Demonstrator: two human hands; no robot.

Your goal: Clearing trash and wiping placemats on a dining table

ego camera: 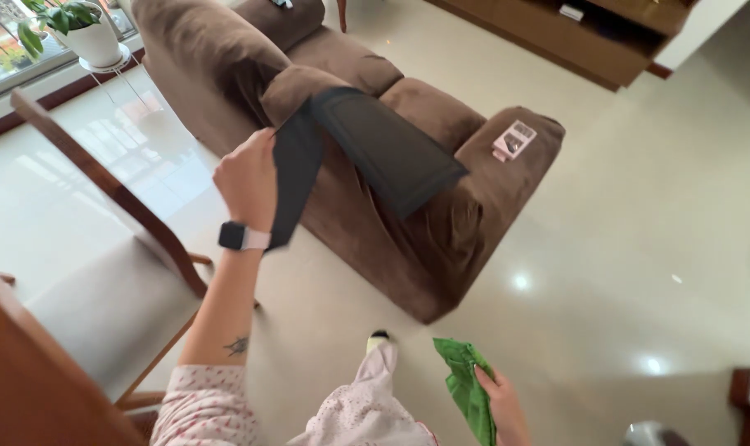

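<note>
Dark cloth (366,153): held raised in front of the brown sofa (441,239), draped in a folded arch with one flat rectangular end hanging toward the sofa arm.

At far left, a wooden chair (119,289) with a pale seat stands on the glossy floor (639,215); a potted plant (82,29) sits behind it by the window.

Left hand (247,177): fingers closed on the near strip of the dark cloth; a smartwatch (241,237) is on the wrist.

Sofa arm: carries a small flat box (515,139).

Right hand (503,405): low in view, well apart from the left, fingers clamped on a crumpled green cloth (466,384).
</note>
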